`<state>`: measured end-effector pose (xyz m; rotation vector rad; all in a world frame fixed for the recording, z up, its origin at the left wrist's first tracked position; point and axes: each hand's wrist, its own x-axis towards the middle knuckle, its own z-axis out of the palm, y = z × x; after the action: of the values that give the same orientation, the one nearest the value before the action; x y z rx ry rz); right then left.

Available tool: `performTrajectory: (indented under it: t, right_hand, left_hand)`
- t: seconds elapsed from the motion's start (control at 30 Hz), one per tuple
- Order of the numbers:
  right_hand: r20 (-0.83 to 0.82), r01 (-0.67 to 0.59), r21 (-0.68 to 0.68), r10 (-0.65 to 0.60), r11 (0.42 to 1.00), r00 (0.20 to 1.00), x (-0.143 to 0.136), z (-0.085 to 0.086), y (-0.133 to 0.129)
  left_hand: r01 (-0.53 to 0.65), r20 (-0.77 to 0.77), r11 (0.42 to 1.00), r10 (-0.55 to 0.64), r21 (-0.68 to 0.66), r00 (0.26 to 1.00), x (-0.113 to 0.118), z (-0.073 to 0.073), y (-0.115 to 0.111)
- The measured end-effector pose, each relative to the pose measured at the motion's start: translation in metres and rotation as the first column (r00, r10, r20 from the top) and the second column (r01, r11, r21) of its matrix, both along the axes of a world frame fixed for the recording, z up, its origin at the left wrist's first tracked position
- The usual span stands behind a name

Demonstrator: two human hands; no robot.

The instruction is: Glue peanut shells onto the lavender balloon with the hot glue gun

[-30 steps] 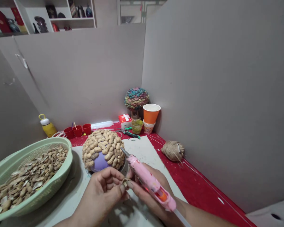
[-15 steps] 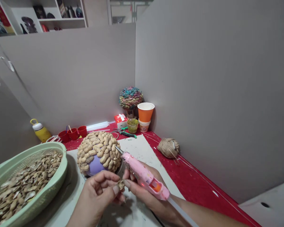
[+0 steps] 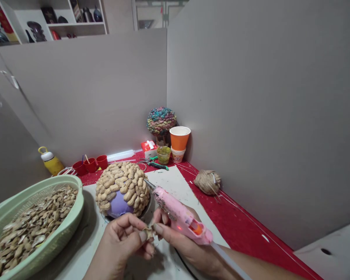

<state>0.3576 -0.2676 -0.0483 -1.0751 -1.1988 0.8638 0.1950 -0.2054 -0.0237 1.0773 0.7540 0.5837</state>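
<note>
Between the thumb and fingers of my left hand (image 3: 124,241) is a small piece of peanut shell (image 3: 148,233). My right hand (image 3: 183,237) is wrapped round a pink glue gun (image 3: 175,212), and its thumb and fingertip also meet at the shell piece. The gun's metal nozzle points up and left, close to the right side of a ball covered in peanut shells (image 3: 125,182). A bare purple patch (image 3: 119,204) shows on the ball's front, just beyond my left fingers.
A green basket (image 3: 77,198) of shells stands at the left. Behind are red cups (image 3: 90,165), a yellow bottle (image 3: 53,163), pliers (image 3: 158,166), an orange cup (image 3: 179,139) and a multicoloured shell ball (image 3: 161,121). Twine (image 3: 207,182) lies right, near the grey partition (image 3: 251,116).
The glue gun has shifted slightly right and turned a little in my right hand. The shell piece has tilted between my fingertips.
</note>
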Motion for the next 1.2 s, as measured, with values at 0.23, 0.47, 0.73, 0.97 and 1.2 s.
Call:
performTrajectory:
  t: [0.23,0.47,0.73,0.97,1.2]
  right_hand:
    - [-0.015,0.003,0.0,-0.003,1.0,1.0,-0.001,-0.001,-0.005]
    - [-0.053,0.041,0.08,-0.037,0.996,0.998,0.004,0.004,-0.006]
    - [0.193,0.2,0.084,-0.213,0.976,0.958,0.007,0.012,-0.007]
    - [0.22,0.142,0.18,-0.181,0.973,0.959,0.007,0.005,-0.002]
    - [0.111,-0.002,0.085,-0.007,0.996,0.994,0.003,-0.005,-0.002]
  left_hand:
    - [-0.025,0.002,0.999,0.024,0.04,1.0,0.0,0.002,-0.004]
    - [-0.12,-0.009,0.991,0.121,0.065,0.993,-0.002,0.003,-0.003]
    - [-0.199,0.008,0.976,0.199,0.088,0.98,-0.006,0.003,0.0]
    - [-0.239,-0.001,0.94,0.247,0.245,0.969,-0.012,0.002,0.001]
    - [-0.202,-0.025,0.91,0.226,0.362,0.974,-0.007,-0.003,-0.002]
